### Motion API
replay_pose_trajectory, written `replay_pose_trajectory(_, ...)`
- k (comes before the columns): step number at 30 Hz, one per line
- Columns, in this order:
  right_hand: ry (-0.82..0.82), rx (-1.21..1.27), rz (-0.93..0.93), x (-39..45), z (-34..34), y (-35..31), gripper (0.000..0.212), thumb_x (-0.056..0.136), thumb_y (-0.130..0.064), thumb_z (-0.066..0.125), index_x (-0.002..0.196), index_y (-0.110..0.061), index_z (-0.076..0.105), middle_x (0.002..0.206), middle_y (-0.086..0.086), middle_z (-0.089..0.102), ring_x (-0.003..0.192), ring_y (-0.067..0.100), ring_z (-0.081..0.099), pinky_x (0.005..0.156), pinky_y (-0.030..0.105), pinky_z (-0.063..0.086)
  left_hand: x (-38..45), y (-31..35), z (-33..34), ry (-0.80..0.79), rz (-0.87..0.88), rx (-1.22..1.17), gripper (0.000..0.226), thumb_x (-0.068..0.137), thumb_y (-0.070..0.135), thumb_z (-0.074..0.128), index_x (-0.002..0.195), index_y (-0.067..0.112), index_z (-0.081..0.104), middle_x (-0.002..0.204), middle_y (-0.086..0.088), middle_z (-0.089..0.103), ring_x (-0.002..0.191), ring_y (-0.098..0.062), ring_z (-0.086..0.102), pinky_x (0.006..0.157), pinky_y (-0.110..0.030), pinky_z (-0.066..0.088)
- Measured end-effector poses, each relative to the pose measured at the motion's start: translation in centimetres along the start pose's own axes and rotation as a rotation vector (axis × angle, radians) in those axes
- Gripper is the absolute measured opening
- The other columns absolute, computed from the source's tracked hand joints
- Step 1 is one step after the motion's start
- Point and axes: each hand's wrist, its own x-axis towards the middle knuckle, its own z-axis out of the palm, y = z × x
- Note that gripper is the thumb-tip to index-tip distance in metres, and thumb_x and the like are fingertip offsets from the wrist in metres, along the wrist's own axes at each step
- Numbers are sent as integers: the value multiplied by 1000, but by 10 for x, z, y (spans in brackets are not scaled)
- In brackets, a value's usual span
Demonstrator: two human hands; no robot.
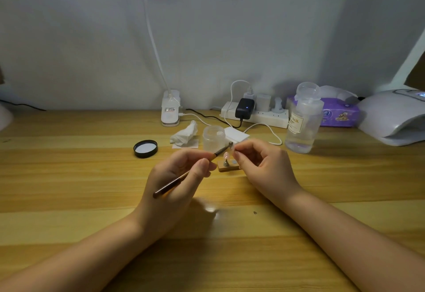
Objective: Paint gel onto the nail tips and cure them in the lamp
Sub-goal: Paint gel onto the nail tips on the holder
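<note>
- Nail tip (232,150), small and pale, sat at frame centre, pinched in the right hand (262,165).
- Brush (195,168), gripped pen-fashion by the left hand (177,183), met it: painting seemed under way.
- Next would likely come an even coat, then curing.
- Lamp (395,116) waited at far right, well apart.

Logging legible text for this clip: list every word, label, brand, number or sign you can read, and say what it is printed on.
"NAIL": on the cream label of the clear bottle; the letters before it and the small lines below are blurred.
Purple tissue pack: a round logo and a picture, text unreadable.
White clip lamp base: sticker with print too small to read.
Curing lamp: lit display at the frame edge, unreadable.
Brush in the left hand: no text visible.
</note>
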Motion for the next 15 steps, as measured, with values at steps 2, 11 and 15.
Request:
replay_pose_trajectory(2,2,9,9,0,1,0,11,86,-6,68,95,-8,72,80,-3,69,71,3,62,65,13,47,-1,1,-1,-3,-7,-50,27,87,27,57,103,7,69,92,-10,73,87,-23,71,76,-28,57)
replay_pose_trajectory(11,-11,46,37,-1,0,0,10,87,-7,67,94,-12,70,77,-5,67,69,4,62,63,15,49,-1,3,1,53,6,-88,26,87,26,55,95,5,67,85,-13,73,78,-21,70,71,-26,56)
replay_pose_trajectory(15,-23,93,35,-2,-1,-3,11,87,-6,66,91,-16,68,74,-9,66,67,2,62,62,15,50,1,0,-1,64,-11,-28,17,91,15,56,99,5,68,88,-12,73,81,-21,71,72,-28,57)
